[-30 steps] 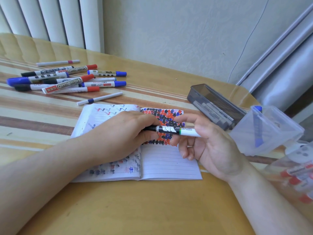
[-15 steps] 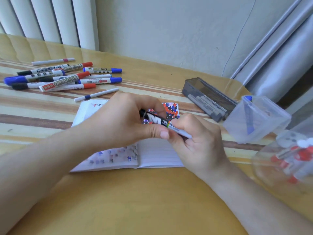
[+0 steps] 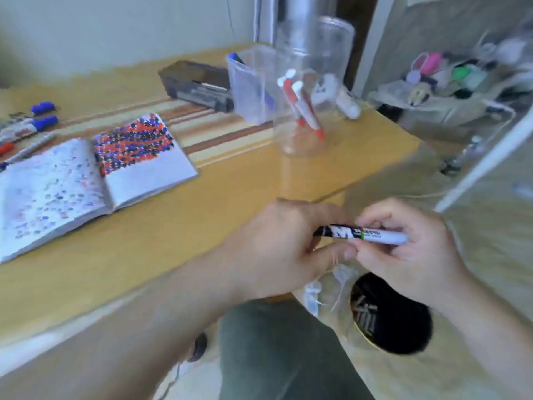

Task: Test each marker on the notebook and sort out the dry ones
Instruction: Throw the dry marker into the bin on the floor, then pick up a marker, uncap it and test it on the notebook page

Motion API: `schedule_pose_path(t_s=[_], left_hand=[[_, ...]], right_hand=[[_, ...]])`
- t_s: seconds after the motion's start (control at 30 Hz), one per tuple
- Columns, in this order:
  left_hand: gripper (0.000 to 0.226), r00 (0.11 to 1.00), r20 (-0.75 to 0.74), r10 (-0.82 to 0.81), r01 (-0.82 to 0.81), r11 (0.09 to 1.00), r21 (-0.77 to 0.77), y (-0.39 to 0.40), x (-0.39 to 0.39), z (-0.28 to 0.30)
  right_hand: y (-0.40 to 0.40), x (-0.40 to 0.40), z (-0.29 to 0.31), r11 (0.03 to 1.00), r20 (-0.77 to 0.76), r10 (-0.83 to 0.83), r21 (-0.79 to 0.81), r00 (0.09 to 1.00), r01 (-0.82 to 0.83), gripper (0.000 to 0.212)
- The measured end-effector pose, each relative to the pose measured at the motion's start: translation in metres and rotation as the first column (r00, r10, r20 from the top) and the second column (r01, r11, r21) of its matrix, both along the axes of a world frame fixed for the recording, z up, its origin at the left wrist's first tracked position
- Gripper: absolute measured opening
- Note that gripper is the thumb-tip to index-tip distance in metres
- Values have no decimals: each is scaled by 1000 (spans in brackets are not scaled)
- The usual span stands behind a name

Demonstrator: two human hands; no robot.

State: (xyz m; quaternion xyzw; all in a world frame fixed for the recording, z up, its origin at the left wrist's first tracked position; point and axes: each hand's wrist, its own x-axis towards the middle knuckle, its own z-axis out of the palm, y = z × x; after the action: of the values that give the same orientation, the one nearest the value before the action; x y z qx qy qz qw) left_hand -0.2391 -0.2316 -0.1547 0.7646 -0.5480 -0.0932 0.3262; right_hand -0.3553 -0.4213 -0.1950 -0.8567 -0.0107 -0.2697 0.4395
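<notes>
Off the near right corner of the table (image 3: pixel 202 232), over the floor: black-and-white marker (image 3: pixel 360 233), level, gripped at both ends. Left hand (image 3: pixel 277 249) curled round the black cap end, right hand (image 3: pixel 409 249) pinching the white barrel, probably to cap or uncap. Directly below, dark round bin (image 3: pixel 389 313), likely the spot for dry ones. Back on the table, open notebook (image 3: pixel 95 174) near the left edge, covered in test marks. Toward the far right corner, clear jar (image 3: pixel 308 90) holding red markers (image 3: pixel 302 106); beside it, clear box (image 3: pixel 251 85) with a blue one. Untested markers (image 3: pixel 28 125) at the left edge.
</notes>
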Motion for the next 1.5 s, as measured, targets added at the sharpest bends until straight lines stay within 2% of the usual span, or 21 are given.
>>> schedule_pose_path(t_s=[0.07, 0.17, 0.2, 0.27, 0.3, 0.33, 0.4, 0.47, 0.57, 0.63, 0.67, 0.73, 0.8, 0.93, 1.0, 1.07, 1.13, 1.2, 1.3, 1.4, 1.5], left_hand=[[36, 994, -91, -60, 64, 997, 43, -39, -23, -40], [53, 952, -293, 86, -7, 966, 259, -74, -42, -128], [50, 947, -291, 137, -12, 919, 393, -78, -45, -157], [36, 989, -145, 38, 72, 725, 685, -80, -52, -193], [32, 994, -98, -37, 99, 641, 761, -82, -55, -198], [32, 994, -78, -76, 108, 617, 780, -85, -58, -199], [30, 996, -54, -70, 87, 698, 711, -86, -62, -194], [30, 999, -41, 4, 22, 789, 614, -80, -61, -187], [26, 981, -90, 171, -95, 832, 547, -67, -52, -186], [25, 962, -158, 221, -111, 852, 512, -66, -47, -185], [25, 956, -196, 217, -92, 860, 502, -66, -46, -183], [26, 953, -253, 169, -26, 875, 484, -64, -44, -172], [27, 954, -282, 106, 27, 902, 432, -56, -43, -150], [19, 960, -281, 21, 37, 979, 198, -15, -30, -59], [17, 967, -254, 2, 1, 1000, 8, 19, -14, 1], [15, 974, -209, 91, -119, 985, -127, 58, 15, 43], [11, 943, -147, 299, -322, 930, -175, 98, 55, 62], [10, 850, -76, 522, -527, 832, -172, 140, 102, 62], [14, 593, 115, 797, -789, 604, -116, 206, 172, 47], [21, 358, 252, 899, -923, 382, -53, 267, 227, 26], [27, 257, 337, 906, -966, 245, 77, 304, 256, 4]], right_hand=[[-22, -44, -43, 985, -154, -119, 106, 981, 136, 20], [-52, -88, -148, 874, -474, -275, 238, 836, 423, 23], [-60, -100, -187, 828, -582, -301, 233, 756, 510, 21], [-72, -119, -256, 773, -764, -281, 179, 581, 609, 13], [-76, -127, -282, 770, -831, -259, 131, 493, 625, 8], [-78, -134, -302, 775, -881, -248, 68, 402, 628, 8], [-76, -142, -322, 772, -932, -247, -25, 264, 635, 10], [-71, -138, -329, 779, -950, -222, -36, 222, 626, 19], [-64, -112, -320, 880, -953, -149, -6, 265, 474, 32], [-61, -91, -300, 942, -943, -104, 8, 315, 336, 22], [-59, -80, -281, 966, -924, -90, 9, 372, 257, 16], [-53, -60, -234, 989, -850, -62, 18, 523, 147, 27], [-41, -42, -172, 996, -756, -15, 46, 655, 76, 18], [-17, -16, -43, 990, -498, 97, -44, 862, -137, 19], [3, 6, 12, 967, -344, 206, -70, 916, -243, 16], [28, 45, 48, 938, -202, 272, -162, 941, -306, 18], [59, 98, 73, 910, -85, 342, -220, 936, -353, 14], [98, 159, 87, 876, -25, 397, -289, 918, -387, 10], [154, 251, 86, 796, -86, 431, -433, 898, -423, 14], [194, 318, 62, 713, -223, 377, -549, 899, -435, 13], [210, 347, 29, 742, -280, 329, -515, 902, -430, 6]])
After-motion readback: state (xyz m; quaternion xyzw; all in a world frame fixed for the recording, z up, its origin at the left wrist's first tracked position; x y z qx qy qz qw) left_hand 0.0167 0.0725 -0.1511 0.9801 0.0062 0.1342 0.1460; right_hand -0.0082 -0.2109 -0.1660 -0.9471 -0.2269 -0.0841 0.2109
